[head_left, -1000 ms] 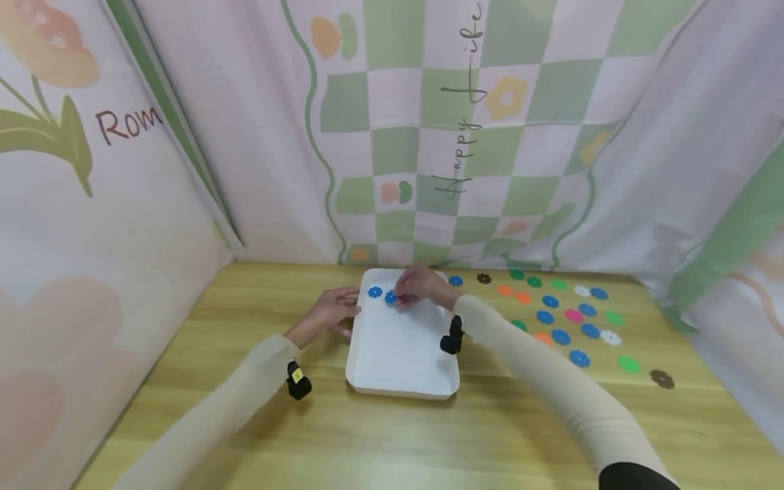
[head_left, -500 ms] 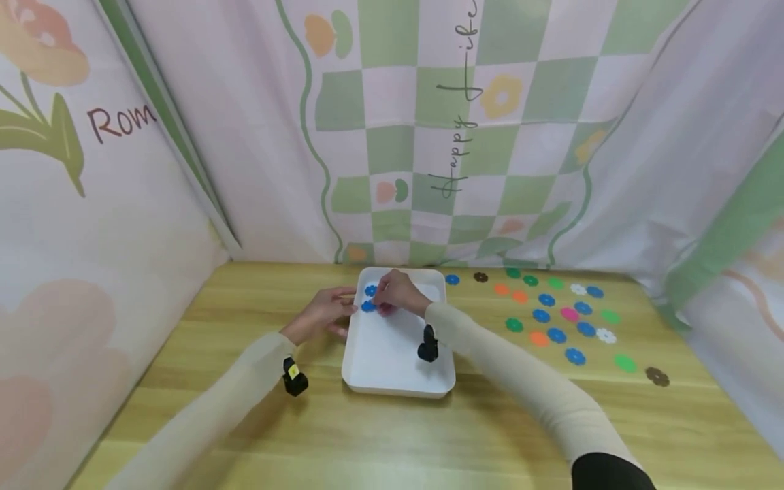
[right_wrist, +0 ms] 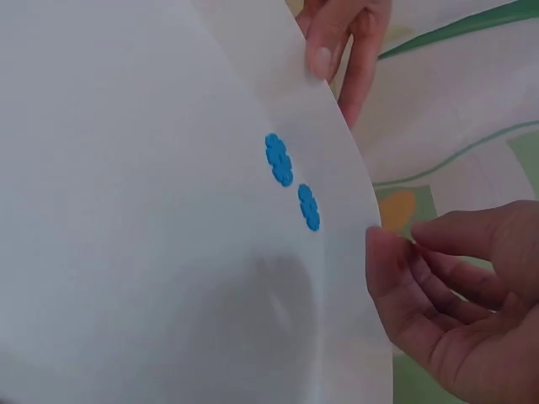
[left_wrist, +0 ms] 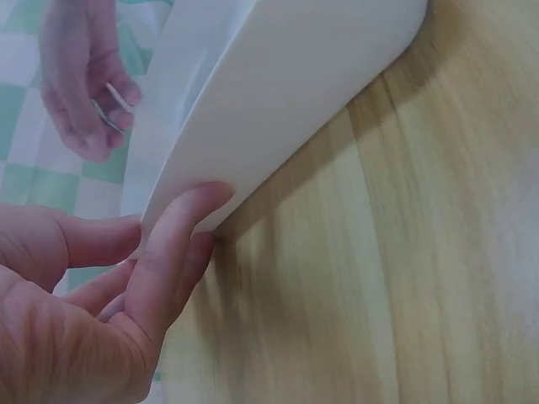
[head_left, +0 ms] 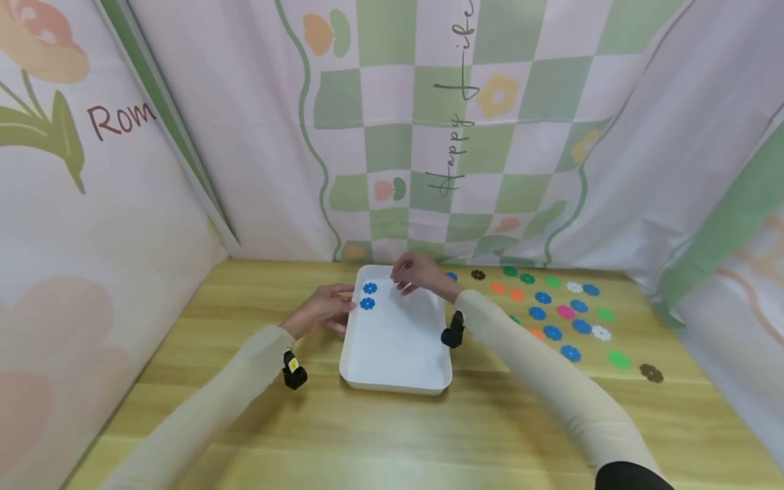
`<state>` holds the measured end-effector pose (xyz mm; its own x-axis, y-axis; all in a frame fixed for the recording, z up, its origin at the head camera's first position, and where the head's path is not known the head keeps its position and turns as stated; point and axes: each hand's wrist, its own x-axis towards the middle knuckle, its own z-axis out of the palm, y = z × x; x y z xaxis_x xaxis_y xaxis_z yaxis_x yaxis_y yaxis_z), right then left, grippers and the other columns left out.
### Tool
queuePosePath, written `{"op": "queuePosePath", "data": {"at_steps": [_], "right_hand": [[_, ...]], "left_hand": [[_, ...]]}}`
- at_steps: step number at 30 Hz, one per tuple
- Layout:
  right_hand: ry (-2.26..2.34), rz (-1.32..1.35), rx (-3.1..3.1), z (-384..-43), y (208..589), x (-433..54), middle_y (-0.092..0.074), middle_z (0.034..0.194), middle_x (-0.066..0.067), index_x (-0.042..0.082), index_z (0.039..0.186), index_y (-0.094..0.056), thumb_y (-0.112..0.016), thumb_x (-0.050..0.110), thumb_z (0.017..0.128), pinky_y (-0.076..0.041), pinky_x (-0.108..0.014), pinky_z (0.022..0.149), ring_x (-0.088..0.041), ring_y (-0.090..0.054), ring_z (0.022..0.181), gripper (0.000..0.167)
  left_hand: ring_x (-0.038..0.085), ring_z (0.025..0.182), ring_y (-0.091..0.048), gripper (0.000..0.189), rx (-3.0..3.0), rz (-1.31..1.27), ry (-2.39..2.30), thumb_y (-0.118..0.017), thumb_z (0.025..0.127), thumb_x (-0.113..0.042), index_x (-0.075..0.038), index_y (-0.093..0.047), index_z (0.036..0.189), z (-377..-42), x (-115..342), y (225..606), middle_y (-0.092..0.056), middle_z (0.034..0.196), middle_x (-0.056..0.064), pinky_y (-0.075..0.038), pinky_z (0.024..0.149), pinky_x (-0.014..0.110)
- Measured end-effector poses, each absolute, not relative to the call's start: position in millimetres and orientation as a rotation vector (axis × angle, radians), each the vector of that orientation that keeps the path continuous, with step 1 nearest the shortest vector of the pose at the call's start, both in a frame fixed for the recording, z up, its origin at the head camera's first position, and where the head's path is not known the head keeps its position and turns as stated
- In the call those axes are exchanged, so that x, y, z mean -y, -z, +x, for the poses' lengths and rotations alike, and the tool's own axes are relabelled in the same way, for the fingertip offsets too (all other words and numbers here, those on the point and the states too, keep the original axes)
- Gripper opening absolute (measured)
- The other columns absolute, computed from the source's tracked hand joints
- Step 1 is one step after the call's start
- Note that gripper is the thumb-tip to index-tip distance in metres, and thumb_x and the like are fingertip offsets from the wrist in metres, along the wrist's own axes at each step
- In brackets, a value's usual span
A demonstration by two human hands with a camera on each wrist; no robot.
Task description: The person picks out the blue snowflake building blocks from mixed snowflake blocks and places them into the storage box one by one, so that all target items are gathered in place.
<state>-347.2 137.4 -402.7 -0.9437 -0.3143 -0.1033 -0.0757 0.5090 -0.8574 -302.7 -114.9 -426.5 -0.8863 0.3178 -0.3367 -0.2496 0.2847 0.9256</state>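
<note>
A shallow white tray [head_left: 395, 354] lies on the wooden table. Near its far left corner, two blue flower-shaped discs lie one in front of the other, a farther disc [head_left: 370, 288] and a nearer disc [head_left: 367, 303]. At the left side, my left hand [left_wrist: 126, 295] pinches the tray's rim, thumb at the top edge and fingers against the outer wall. My right hand [head_left: 419, 272] hovers over the far end of the tray. Its fingers are loosely bent, with nothing visible between thumb and forefinger in the right wrist view [right_wrist: 455, 295].
Right of the tray, flower discs are scattered on the table, among them a blue disc [head_left: 571, 353], a brown disc [head_left: 651, 373], a pink disc [head_left: 565, 312] and a white disc [head_left: 601, 333]. A patterned curtain [head_left: 392, 156] hangs along the table's far edge.
My right hand has moved a blue disc from beside the other to in front of it, let it go, then drawn away to the far right. The left hand stays at the tray's side.
</note>
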Motion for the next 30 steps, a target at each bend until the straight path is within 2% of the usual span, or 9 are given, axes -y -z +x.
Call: {"op": "queuePosePath", "data": {"at_steps": [6, 13, 16, 20, 22, 25, 30], "right_hand": [[1.458, -0.555, -2.538, -353.1, 403.1, -169.5, -0.065, 0.117, -0.037, -0.013, 0.122, -0.061, -0.061, 0.003, 0.104, -0.068, -0.038, 0.079, -0.05, -0.069, 0.102, 0.025], [1.539, -0.59, -2.639, -352.0, 403.6, -203.2, -0.067, 0.113, -0.037, -0.011, 0.123, -0.063, -0.059, 0.005, 0.106, -0.067, -0.049, 0.081, -0.051, -0.068, 0.1, 0.024], [1.578, -0.589, -2.679, -353.5, 403.1, -216.4, -0.066, 0.111, -0.039, -0.013, 0.124, -0.062, -0.06, 0.004, 0.105, -0.067, -0.05, 0.081, -0.047, -0.069, 0.095, 0.026], [1.561, -0.591, -2.719, -357.1, 403.4, -232.7, -0.066, 0.114, -0.038, -0.013, 0.124, -0.064, -0.062, 0.007, 0.105, -0.067, -0.039, 0.079, -0.033, -0.071, 0.091, 0.028], [1.538, -0.598, -2.722, -358.1, 405.1, -240.0, -0.067, 0.116, -0.037, -0.013, 0.126, -0.063, -0.062, 0.009, 0.105, -0.066, -0.036, 0.08, -0.031, -0.071, 0.093, 0.03], [1.464, -0.634, -2.74, -360.0, 410.0, -250.7, -0.066, 0.123, -0.034, -0.012, 0.132, -0.061, -0.063, 0.011, 0.105, -0.063, -0.039, 0.091, -0.034, -0.069, 0.105, 0.035], [1.326, -0.686, -2.745, -363.4, 421.4, -265.5, -0.058, 0.14, -0.033, -0.008, 0.145, -0.052, -0.072, 0.008, 0.099, -0.049, -0.056, 0.113, -0.046, -0.057, 0.128, 0.053]], "left_hand": [[0.041, 0.126, -0.064, 0.058, -2.138, 0.059, -1.614, -0.059, 0.105, -0.004, -0.004, -0.039, 0.16, -304.8, 115.4, 427.7, -0.053, 0.151, 0.028, -0.068, 0.072, 0.036], [0.041, 0.123, -0.066, 0.057, -2.156, 0.058, -1.62, -0.06, 0.105, -0.004, -0.004, -0.041, 0.159, -302.7, 115.1, 428.7, -0.056, 0.147, 0.028, -0.068, 0.073, 0.036], [0.041, 0.122, -0.067, 0.056, -2.17, 0.065, -1.617, -0.06, 0.105, -0.004, -0.004, -0.042, 0.158, -301.2, 114.6, 427.6, -0.057, 0.147, 0.028, -0.068, 0.072, 0.036], [0.041, 0.123, -0.066, 0.056, -2.178, 0.07, -1.612, -0.059, 0.105, -0.005, -0.004, -0.042, 0.159, -301.4, 115.2, 426.9, -0.057, 0.146, 0.028, -0.068, 0.073, 0.036], [0.041, 0.123, -0.066, 0.056, -2.176, 0.07, -1.615, -0.059, 0.105, -0.005, -0.005, -0.042, 0.159, -302.1, 115.6, 427.7, -0.058, 0.146, 0.028, -0.068, 0.073, 0.036], [0.041, 0.122, -0.066, 0.057, -2.174, 0.071, -1.617, -0.06, 0.105, -0.005, -0.005, -0.042, 0.159, -302.9, 116.0, 429.3, -0.058, 0.146, 0.028, -0.068, 0.073, 0.036], [0.041, 0.121, -0.067, 0.057, -2.166, 0.072, -1.621, -0.06, 0.104, -0.004, -0.004, -0.042, 0.158, -303.2, 115.4, 430.9, -0.059, 0.145, 0.029, -0.068, 0.074, 0.037]]}}
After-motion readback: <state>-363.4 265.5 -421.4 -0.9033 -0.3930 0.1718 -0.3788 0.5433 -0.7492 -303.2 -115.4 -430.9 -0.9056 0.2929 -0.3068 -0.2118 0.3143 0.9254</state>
